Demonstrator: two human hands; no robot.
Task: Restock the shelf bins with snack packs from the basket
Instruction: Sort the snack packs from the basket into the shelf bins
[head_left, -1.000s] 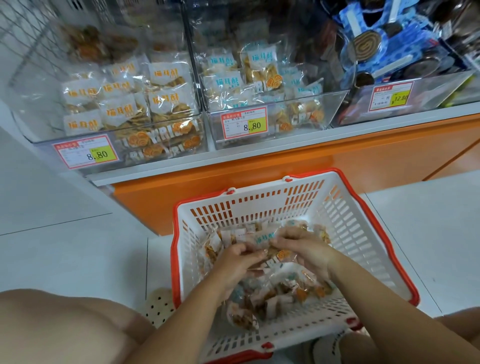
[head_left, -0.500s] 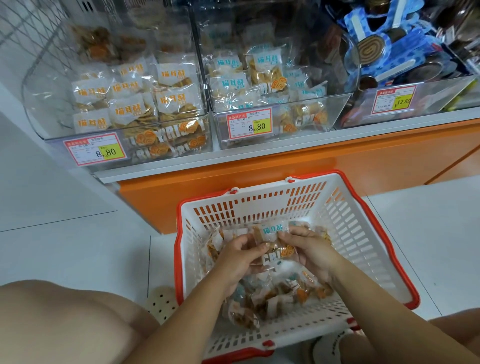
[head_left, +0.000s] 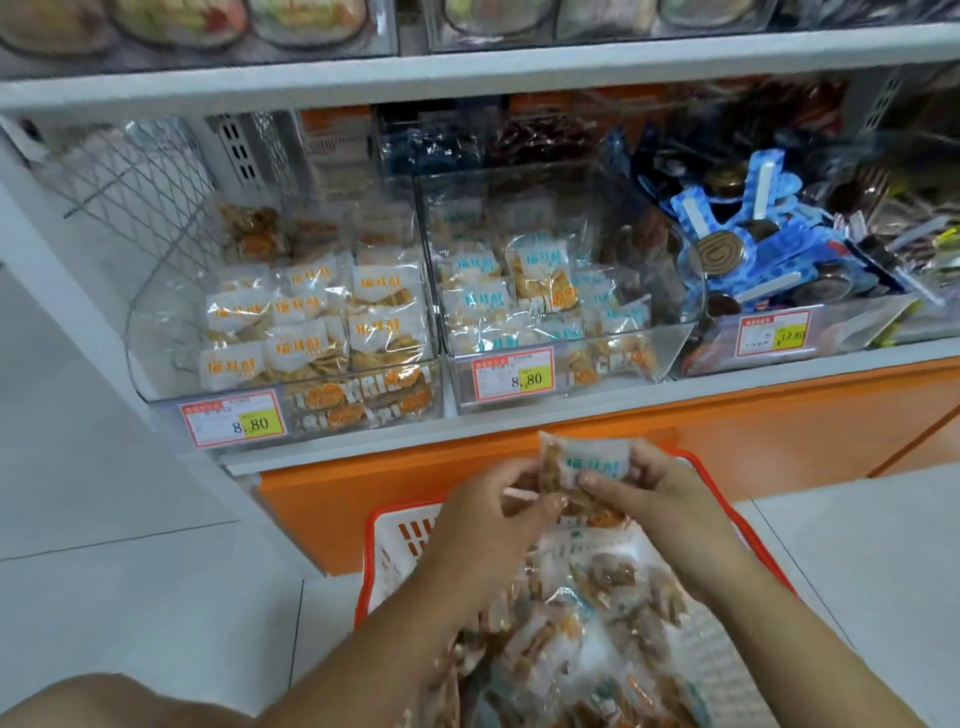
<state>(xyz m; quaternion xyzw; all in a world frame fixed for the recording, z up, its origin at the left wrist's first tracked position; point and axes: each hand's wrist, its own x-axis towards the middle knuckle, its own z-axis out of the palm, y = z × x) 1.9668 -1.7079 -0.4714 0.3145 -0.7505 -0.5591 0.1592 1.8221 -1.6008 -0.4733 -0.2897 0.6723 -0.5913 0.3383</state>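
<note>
- While both forearms reach forward over the basket (head_left: 370, 551), the left hand (head_left: 488, 519) and right hand (head_left: 665, 493) meet above its far rim.
- Curled fingers of both hands pinch one snack pack (head_left: 592, 460), held above the basket.

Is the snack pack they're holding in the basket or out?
Out, it seems: the left hand and right hand pinch the pack above the basket, past its red rim, against the orange shelf base.

The basket (head_left: 370, 561) is mostly hidden behind blurred snack packs (head_left: 623, 597).
</note>
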